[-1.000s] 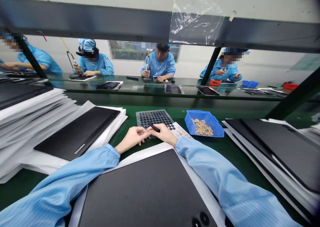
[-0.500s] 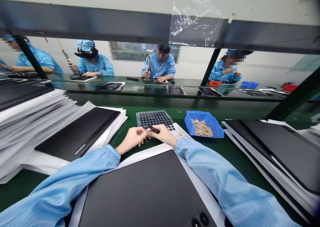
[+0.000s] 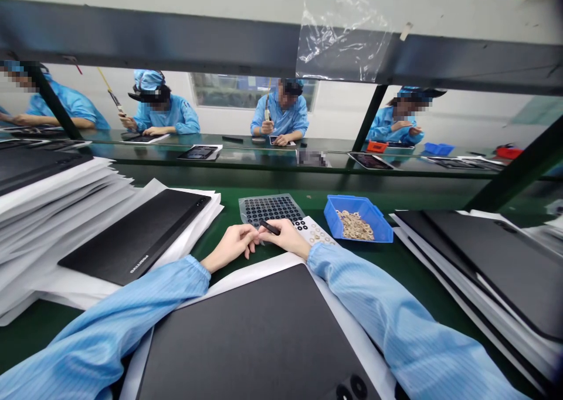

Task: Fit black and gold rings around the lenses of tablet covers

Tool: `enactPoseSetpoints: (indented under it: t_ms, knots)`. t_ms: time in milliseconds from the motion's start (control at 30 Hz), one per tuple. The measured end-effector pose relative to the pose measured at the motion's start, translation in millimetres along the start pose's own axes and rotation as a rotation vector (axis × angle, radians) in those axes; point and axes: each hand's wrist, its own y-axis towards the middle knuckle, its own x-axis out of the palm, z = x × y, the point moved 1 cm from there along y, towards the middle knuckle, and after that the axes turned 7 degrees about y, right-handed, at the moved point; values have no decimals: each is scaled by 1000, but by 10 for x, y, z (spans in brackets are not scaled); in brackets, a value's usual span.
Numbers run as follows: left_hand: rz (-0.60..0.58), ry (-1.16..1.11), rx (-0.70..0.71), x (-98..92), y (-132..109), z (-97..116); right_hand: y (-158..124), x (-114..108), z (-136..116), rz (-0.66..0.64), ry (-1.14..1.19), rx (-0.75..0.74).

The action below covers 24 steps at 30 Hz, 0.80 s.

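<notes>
My right hand (image 3: pixel 287 237) is closed around a slim black stick-like tool (image 3: pixel 270 227), possibly tweezers. Its tip and the fingertips meet my left hand (image 3: pixel 233 245), whose thumb and forefinger are pinched together. Whatever lies between those fingers is too small to make out. Just beyond the hands is a clear sheet of black ring-shaped pieces (image 3: pixel 268 206). A white sheet (image 3: pixel 323 236) with black rings and pale rings lies partly behind my right hand. Below my forearms rests a large dark grey tablet back (image 3: pixel 250 335) on white paper, with two round black camera rings at its lower right corner.
A blue bin (image 3: pixel 380 231) of small tan rings stands right of the sheets. Dark tablet backs with white paper are stacked left (image 3: pixel 136 236) and right (image 3: pixel 505 259). A shelf (image 3: pixel 197 42) spans overhead. Several co-workers in blue sit across the bench.
My hands keep almost the same pose, with the black tool still in the right one. Across the bench, the middle co-worker has lifted a hanging screwdriver-like tool off the bench.
</notes>
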Motion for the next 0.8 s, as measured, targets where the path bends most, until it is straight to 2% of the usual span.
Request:
enactPoseSetpoints:
  t_ms: [267,600,800]
  knots:
    - [-23,10,-3,-18,-6,25,-8,0,29,-2,14,12]
    - [-19,54,-20,-14,14,-74,-14,-15,0,-15,-28,6]
    - [11,139,-36,-25,8,-33,-12,24,-59,-39,-73,-56]
